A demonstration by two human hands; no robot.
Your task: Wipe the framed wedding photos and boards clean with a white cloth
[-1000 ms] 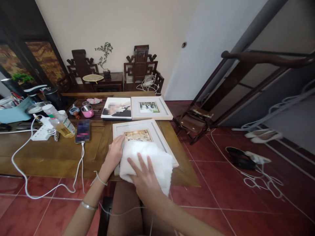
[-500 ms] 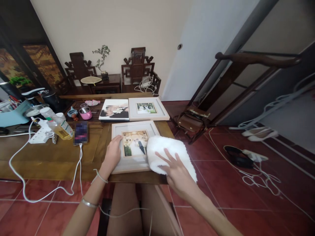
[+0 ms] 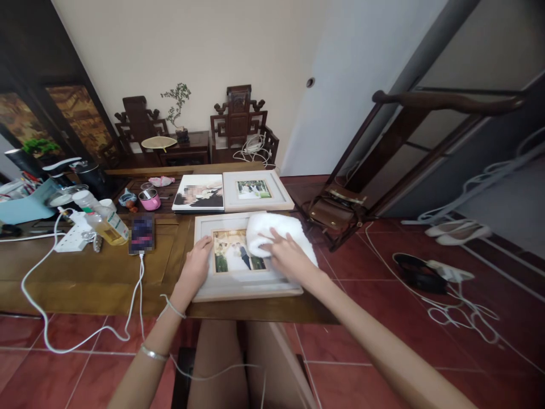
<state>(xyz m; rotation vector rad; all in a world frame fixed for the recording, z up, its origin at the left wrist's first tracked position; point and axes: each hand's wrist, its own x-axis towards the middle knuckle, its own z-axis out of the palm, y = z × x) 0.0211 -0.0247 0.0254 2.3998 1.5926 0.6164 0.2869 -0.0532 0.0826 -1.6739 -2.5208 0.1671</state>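
Observation:
A white-framed photo (image 3: 238, 281) lies flat at the near edge of the wooden table (image 3: 93, 272). My left hand (image 3: 196, 268) rests on the frame's left border, fingers laid flat, holding it down. My right hand (image 3: 287, 257) presses a fluffy white cloth (image 3: 272, 230) onto the frame's upper right corner, fingers spread over the cloth. The cloth covers that corner and part of the right border.
Behind lie a second white frame (image 3: 256, 191) and a photo print (image 3: 199, 192). To the left are a phone (image 3: 141, 234) on a white cable, an oil bottle (image 3: 102, 218), a power strip (image 3: 74, 232) and a pink cup (image 3: 150, 199). A folding stool (image 3: 336, 210) stands right of the table.
My right hand has swept the cloth from the frame's lower middle out to its right side, then up to the upper right corner. The left hand has stayed on the left border.

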